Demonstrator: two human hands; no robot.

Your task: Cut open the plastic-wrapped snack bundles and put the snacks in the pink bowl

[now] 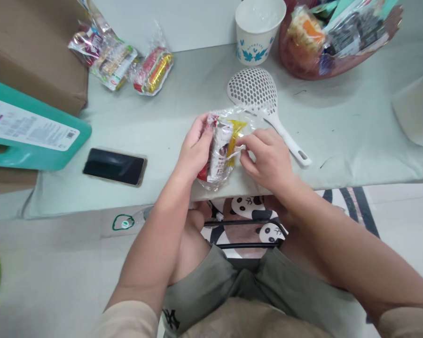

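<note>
A clear plastic bag of wrapped snacks [219,152] is between my hands near the table's front edge. Red, white and yellow wrappers show through it. My left hand [195,145] grips the bag's left side, thumb on top. With bent fingers, my right hand [268,152] pinches the clear film at the bag's right side. Just behind the bag lies a white slotted skimmer [255,89], its handle pointing toward the front right. The bag's far end overlaps the skimmer's lower rim.
Bagged snacks [153,72] lie at the back left, and a phone [114,166] at the front left. A teal jug [35,131] stands by a cardboard box [38,51]. A paper cup [257,35], a filled pink bowl [303,65] and a white container [416,108] line the back and right.
</note>
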